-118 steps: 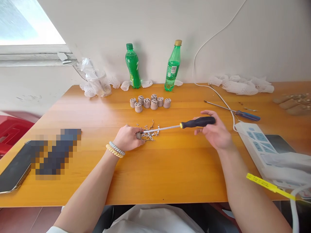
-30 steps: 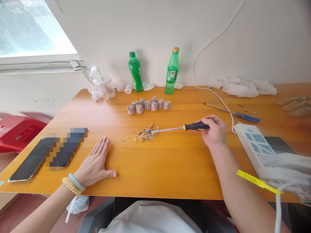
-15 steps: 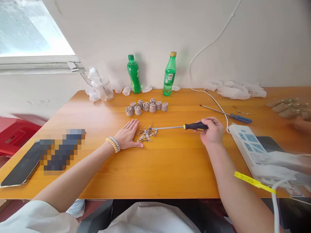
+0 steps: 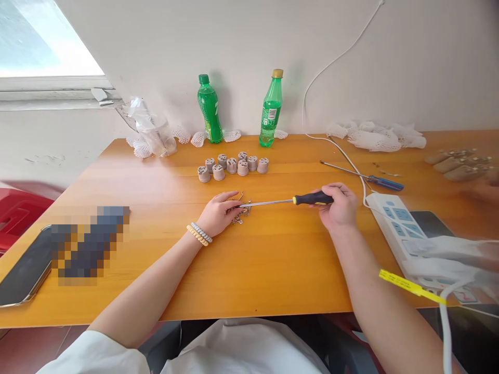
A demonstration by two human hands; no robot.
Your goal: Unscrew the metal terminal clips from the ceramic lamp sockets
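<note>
My right hand (image 4: 340,206) grips the black and yellow handle of a long screwdriver (image 4: 288,200) that lies almost level over the wooden table (image 4: 273,259). Its metal tip reaches a small heap of metal clips and screws (image 4: 240,213) at the table's middle. My left hand (image 4: 220,213) rests on that heap, fingers curled over the parts beside the tip; whether it pinches one I cannot tell. Behind the heap stand several small grey round socket pieces (image 4: 233,165).
Two green bottles (image 4: 209,109) (image 4: 270,109) stand by the wall, with white foam netting (image 4: 376,136) and a plastic bag (image 4: 150,130). A blue screwdriver (image 4: 366,177), white power strip (image 4: 401,228) and cable lie at right. A phone (image 4: 23,272) lies at left.
My left hand went from flat near the table's front edge to the heap of metal parts and now curls over it. The right hand kept hold of the screwdriver.
</note>
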